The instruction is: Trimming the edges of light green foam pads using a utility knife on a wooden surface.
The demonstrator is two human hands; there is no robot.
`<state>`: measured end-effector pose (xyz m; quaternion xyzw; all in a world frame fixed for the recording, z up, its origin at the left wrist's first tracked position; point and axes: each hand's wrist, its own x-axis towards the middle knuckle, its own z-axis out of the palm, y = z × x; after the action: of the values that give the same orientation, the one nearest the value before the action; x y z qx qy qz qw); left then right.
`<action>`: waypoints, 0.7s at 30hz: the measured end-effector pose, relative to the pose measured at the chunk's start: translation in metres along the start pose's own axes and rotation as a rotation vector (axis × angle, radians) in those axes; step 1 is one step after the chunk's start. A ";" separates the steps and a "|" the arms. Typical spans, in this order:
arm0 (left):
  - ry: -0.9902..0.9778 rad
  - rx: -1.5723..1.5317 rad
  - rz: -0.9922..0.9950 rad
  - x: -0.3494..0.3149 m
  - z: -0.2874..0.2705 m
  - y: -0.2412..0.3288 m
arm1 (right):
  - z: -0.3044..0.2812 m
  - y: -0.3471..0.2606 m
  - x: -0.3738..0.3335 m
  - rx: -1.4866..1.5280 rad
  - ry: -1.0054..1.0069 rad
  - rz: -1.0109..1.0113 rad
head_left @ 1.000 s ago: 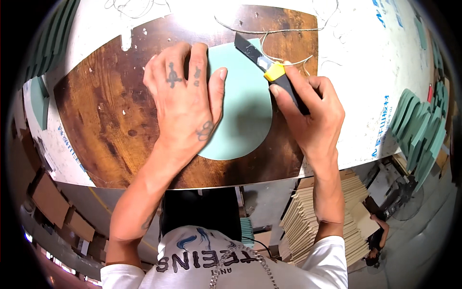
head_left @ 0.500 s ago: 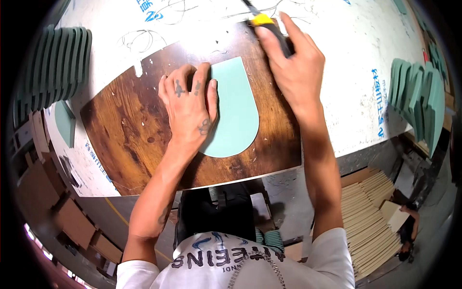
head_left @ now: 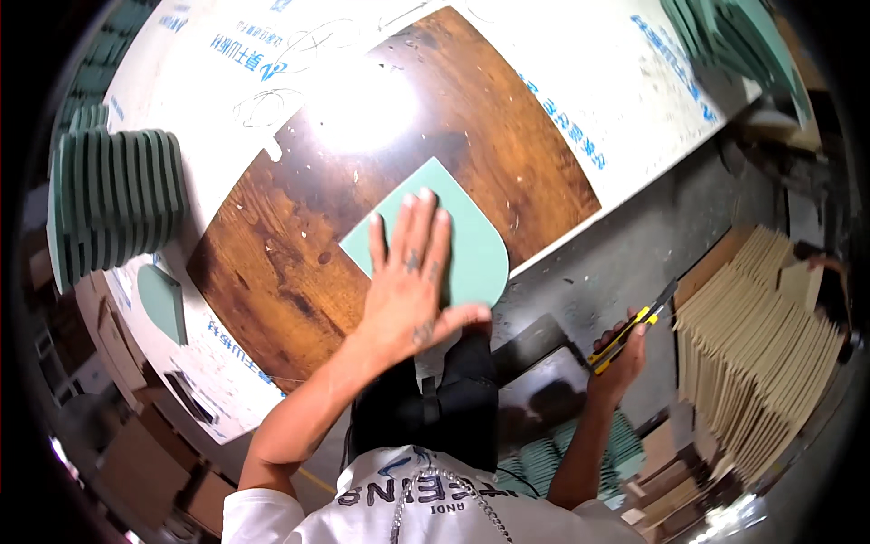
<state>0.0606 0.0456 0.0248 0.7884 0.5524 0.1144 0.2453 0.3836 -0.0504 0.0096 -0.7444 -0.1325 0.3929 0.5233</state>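
Fingers spread, my left hand (head_left: 406, 290) lies flat on a pale green panel (head_left: 478, 249) with one rounded end. The panel rests on a dark wood-grain board (head_left: 299, 272), and its rounded end reaches the board's near edge. Away from the table, low on the right, my right hand (head_left: 620, 363) is closed around a yellow and black utility knife (head_left: 625, 339). The knife's dark front end points up and away to the right.
Stacked green panels (head_left: 118, 199) stand on the white table (head_left: 217, 100) at the left, with a single green piece (head_left: 163, 304) nearby. More green panels (head_left: 725, 36) sit at the far right corner. Beige boards (head_left: 761, 335) are stacked below on the right.
My right hand has come down from above the board to beyond the table's near edge, knife still held. My left hand has flattened out, and the panel is turned and nearer me.
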 end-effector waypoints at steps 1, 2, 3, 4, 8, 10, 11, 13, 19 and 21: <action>-0.105 0.019 0.034 -0.012 -0.003 0.006 | -0.007 0.014 -0.015 -0.044 0.008 0.022; -0.209 0.041 0.065 -0.021 -0.006 0.012 | -0.009 0.030 -0.030 -0.022 0.029 0.030; -0.229 0.056 0.102 -0.027 -0.005 0.015 | -0.007 0.045 -0.045 0.014 0.038 0.124; -0.268 0.089 0.142 -0.032 -0.005 0.019 | 0.003 0.052 -0.063 0.054 0.046 0.219; -0.345 0.325 0.336 -0.060 0.004 0.016 | 0.043 0.059 -0.112 0.184 -0.108 0.205; -0.193 0.118 0.432 -0.063 -0.011 0.013 | 0.051 0.064 -0.117 0.213 -0.128 0.188; -0.109 -0.096 0.387 -0.060 -0.027 0.008 | 0.054 0.058 -0.119 0.227 -0.180 0.178; 0.179 -0.341 0.220 -0.038 -0.074 0.010 | 0.052 0.045 -0.120 0.174 -0.300 0.143; 0.332 -0.543 -0.124 0.078 -0.088 -0.059 | 0.065 0.034 -0.108 0.057 -0.321 -0.070; 0.273 -0.446 -0.152 0.096 -0.071 -0.087 | 0.071 0.029 -0.108 -0.148 -0.337 -0.227</action>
<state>-0.0079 0.1762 0.0320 0.6485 0.5990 0.3199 0.3439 0.2554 -0.0805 0.0215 -0.6849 -0.3296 0.4393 0.4787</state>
